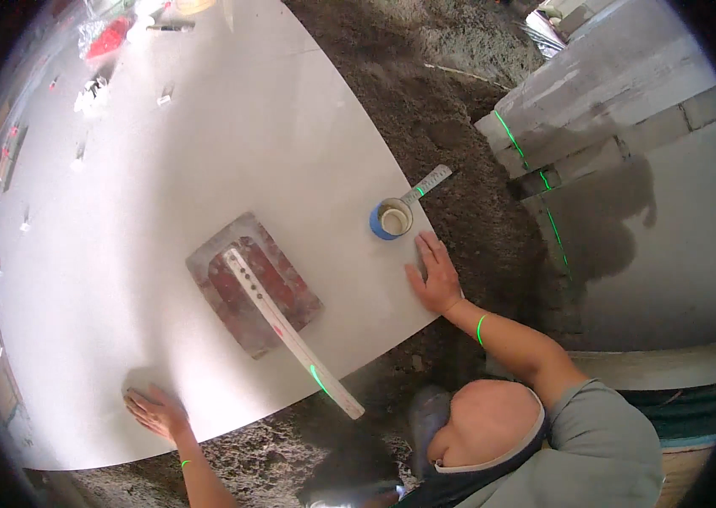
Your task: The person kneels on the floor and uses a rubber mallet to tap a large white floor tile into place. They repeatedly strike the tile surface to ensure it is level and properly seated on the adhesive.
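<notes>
A large white slab (290, 152) lies in front of me on rough dark mortar. My left hand (157, 412) presses flat on its near-left edge, fingers spread. At the near-right corner my right hand (436, 275) rests with fingers stretched over the slab. Between them sits a tamping board (277, 233), a reddish-brown worn rectangle with a long pale handle (290, 339) sticking past the near edge. Just beyond my right fingertips stands a round blue-sided cup (392, 220), pale inside. Beside it a flat strip with markings, like a ruler (428, 184), juts over the slab's edge.
Loose mortar (451, 152) runs along the slab's right side, beside grey blockwork (637, 203). White scraps (92, 96), a red bag (108, 38) and a dark pen-like stick (171, 27) lie on the far-left part of the slab. Green laser light crosses the blockwork, handle and my arms.
</notes>
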### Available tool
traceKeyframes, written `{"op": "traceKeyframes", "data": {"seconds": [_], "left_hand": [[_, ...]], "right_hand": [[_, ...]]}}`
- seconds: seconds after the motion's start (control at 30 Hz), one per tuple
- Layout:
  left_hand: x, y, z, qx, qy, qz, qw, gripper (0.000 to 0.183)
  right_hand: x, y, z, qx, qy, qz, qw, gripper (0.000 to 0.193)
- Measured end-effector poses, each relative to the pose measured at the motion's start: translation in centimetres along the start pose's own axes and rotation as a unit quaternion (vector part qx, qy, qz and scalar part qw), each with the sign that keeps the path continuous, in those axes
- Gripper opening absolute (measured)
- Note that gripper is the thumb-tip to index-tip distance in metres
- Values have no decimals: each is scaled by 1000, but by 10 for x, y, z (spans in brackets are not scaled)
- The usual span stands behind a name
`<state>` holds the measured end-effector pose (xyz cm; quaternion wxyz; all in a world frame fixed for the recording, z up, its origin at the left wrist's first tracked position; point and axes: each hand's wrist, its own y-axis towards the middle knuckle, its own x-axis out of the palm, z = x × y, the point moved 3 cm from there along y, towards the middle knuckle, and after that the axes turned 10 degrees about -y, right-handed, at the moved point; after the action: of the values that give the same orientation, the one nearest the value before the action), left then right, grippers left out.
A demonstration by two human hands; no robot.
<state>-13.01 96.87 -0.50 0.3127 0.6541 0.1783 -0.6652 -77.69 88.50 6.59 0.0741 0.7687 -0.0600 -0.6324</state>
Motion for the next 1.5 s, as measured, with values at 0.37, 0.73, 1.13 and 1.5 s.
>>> {"op": "traceKeyframes", "data": {"seconds": [0.37,0.73,1.13,1.5], "left_hand": [[-24,-3,24,-73,-4,-111,991,73],[-35,-10,32,-141,-45,-61,987,71],[-1,-8,0,-48,-7,30,998,70],[15,-2,-25,-15,9,26,1000,70]], "right_hand": [[15,-8,11,29,18,-20,999,58],[6,-1,13,-1,8,-39,999,58],[15,-11,15,-15,-23,-28,999,58],[7,-5,11,-33,-19,-8,999,59]]}}
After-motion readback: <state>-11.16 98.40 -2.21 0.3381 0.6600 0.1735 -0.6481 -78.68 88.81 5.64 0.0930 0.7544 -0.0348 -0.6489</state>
